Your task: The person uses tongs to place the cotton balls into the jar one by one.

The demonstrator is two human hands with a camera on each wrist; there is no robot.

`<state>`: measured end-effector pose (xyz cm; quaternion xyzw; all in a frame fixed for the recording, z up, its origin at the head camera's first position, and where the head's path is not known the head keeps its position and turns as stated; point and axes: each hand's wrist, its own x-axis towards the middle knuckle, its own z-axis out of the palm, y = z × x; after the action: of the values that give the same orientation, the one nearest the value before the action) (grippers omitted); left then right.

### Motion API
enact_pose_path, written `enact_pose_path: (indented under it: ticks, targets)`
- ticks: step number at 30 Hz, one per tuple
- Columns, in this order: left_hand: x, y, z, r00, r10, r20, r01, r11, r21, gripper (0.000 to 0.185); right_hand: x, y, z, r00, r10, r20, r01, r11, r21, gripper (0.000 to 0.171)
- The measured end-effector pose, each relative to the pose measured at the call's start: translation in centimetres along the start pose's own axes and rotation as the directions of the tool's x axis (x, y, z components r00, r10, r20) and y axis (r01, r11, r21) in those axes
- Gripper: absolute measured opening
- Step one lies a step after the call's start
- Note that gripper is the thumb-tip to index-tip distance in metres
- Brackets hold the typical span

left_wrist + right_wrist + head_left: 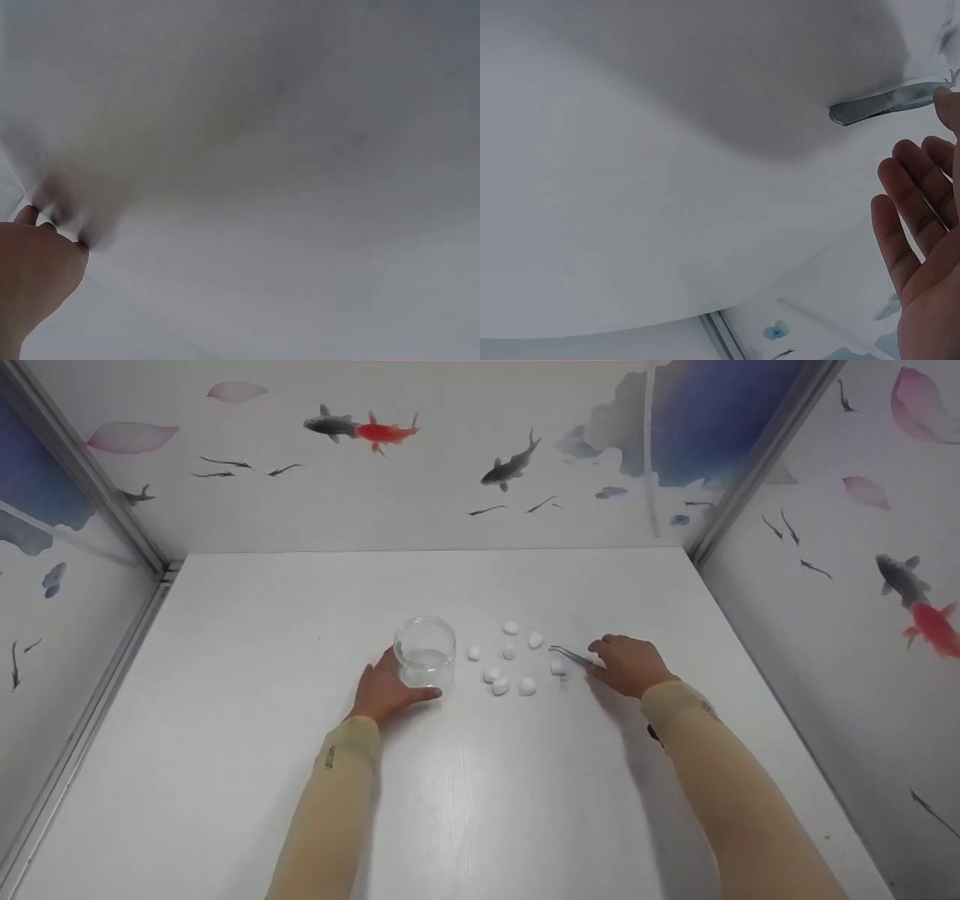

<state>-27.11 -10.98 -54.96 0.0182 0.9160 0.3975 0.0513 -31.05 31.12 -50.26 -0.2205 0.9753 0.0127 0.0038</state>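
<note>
Clear jar (425, 653) empty, left hand (384, 690) gripping, cotton balls (501, 685) beside, right hand (628, 664) w/ tweezers (571, 656)

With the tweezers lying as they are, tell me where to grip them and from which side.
Grip the tweezers on the rear half of the arms, under the right hand, coming from the right. The tips point left toward the cotton balls, so the wide end is probably the safest hold. The left hand steadies the jar.

You have one clear jar (425, 654), one pair of metal tweezers (571, 655), and nine little white cotton balls (500, 685) on one white table (300, 607).
</note>
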Motion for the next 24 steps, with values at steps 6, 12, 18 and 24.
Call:
enact_pose_path:
  ticks: [6, 12, 18, 24]
  targets:
    - [-0.1, -0.2, 0.1, 1.0, -0.015, -0.003, 0.015, 1.0, 0.002, 0.11, 1.5, -0.5, 1.3, 1.0, -0.019, -0.002, 0.019, 1.0, -0.022, 0.026]
    - [0.1, -0.6, 0.2, 1.0, -0.022, 0.014, 0.022, 1.0, -0.011, 0.11, 2.0, -0.9, 1.8, 0.999, -0.026, -0.046, 0.026, 1.0, -0.007, 0.014]
    - [0.3, -1.0, 0.2, 1.0, -0.02, 0.023, 0.02, 0.999, -0.031, 0.112, 1.9, -0.6, 1.4, 0.999, 0.002, -0.035, -0.001, 1.0, 0.022, 0.014]
    - [0.3, -0.7, -0.1, 0.999, -0.024, 0.025, 0.024, 1.0, 0.001, 0.109, 0.4, 0.2, 0.1, 0.997, -0.029, -0.07, 0.035, 0.995, 0.091, 0.014]
